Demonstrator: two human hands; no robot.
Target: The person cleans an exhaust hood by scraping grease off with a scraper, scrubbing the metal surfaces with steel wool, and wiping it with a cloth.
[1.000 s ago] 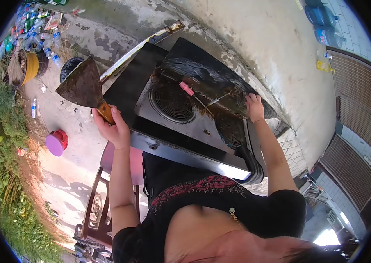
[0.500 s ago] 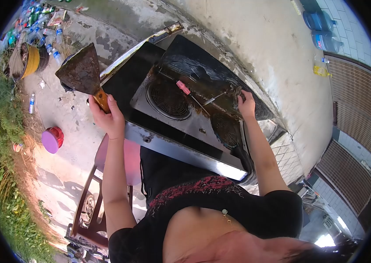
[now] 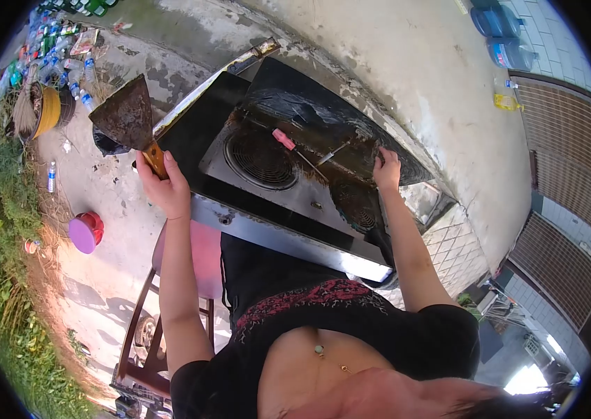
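Left hand [image 3: 168, 191] grips the wooden-handled scraper [image 3: 132, 123]; right hand [image 3: 388, 172] at the grimy stove panel [image 3: 309, 103], can't tell if pinching. imo keep scraper angled away.

Sunlit floor [image 3: 124, 216], tiled wall [image 3: 547, 42], 2 brown panels [image 3: 566, 146], probably blinds.

A round purple-and-red object [image 3: 84, 233] stood left of the left hand [image 3: 170, 193]; plastic bottles [image 3: 89, 67] lay beyond that hand, blue jugs [image 3: 508, 53] well beyond the right hand [image 3: 387, 172].
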